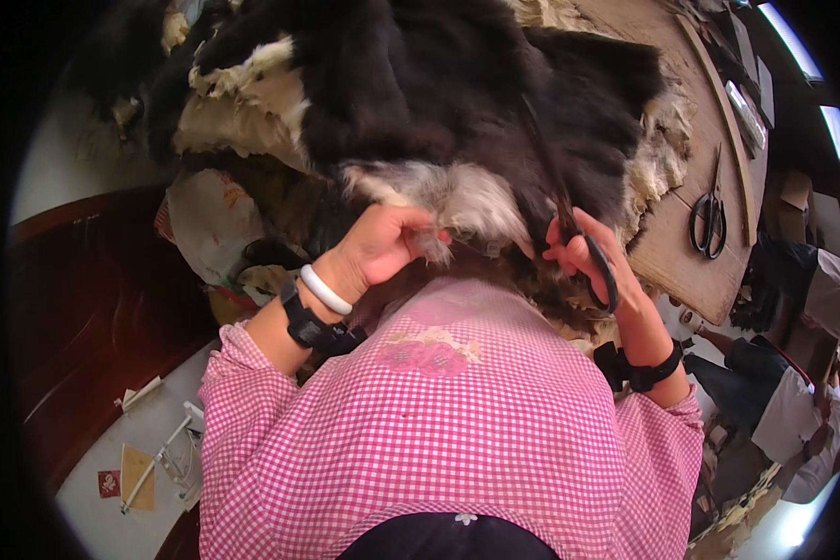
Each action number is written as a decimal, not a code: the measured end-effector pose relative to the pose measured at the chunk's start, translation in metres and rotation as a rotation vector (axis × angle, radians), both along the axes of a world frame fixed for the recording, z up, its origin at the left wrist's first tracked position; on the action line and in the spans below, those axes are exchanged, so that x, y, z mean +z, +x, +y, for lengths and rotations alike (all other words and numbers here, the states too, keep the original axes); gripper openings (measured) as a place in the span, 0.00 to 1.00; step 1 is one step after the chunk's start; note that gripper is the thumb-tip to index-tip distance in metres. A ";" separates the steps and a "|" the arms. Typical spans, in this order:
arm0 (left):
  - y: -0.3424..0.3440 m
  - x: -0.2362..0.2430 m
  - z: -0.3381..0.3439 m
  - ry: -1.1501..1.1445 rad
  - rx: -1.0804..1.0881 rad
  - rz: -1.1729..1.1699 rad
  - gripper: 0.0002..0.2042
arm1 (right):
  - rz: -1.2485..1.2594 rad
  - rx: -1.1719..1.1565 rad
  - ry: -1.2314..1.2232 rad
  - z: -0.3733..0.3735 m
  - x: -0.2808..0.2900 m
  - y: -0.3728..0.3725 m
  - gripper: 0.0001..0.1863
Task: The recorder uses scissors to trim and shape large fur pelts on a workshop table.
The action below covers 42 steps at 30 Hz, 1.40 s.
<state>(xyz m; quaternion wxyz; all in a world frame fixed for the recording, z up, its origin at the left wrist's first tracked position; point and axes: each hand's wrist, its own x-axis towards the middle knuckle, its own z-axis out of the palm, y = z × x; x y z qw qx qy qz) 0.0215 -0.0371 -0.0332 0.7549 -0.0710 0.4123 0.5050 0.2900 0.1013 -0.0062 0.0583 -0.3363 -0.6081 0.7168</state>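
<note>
A large dark brown fur pelt (401, 84) lies spread in front of me, with a patch of whitish-grey fur (476, 196) along its near edge. My left hand (387, 245) is closed in a pinch on a pale tuft at that edge. Black-handled scissors (562, 191) rest in my right hand (593, 257), their long dark blades pointing away over the brown fur. Some of my right fingers are wrapped about the handles. Whether the blades touch the fur is hard to tell against the dark hair.
A second pair of black scissors (708, 224) lies on the wooden table (691, 266) at the right. Pale ragged hide edges (658, 168) border the pelt. At the left are a whitish bag (217, 224) and a dark red wooden panel (112, 308). Another person (784, 411) is at far right.
</note>
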 end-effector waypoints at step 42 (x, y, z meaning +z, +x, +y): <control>0.026 0.016 0.002 0.037 -0.036 0.264 0.06 | 0.003 -0.096 -0.122 -0.116 -0.034 -0.037 0.36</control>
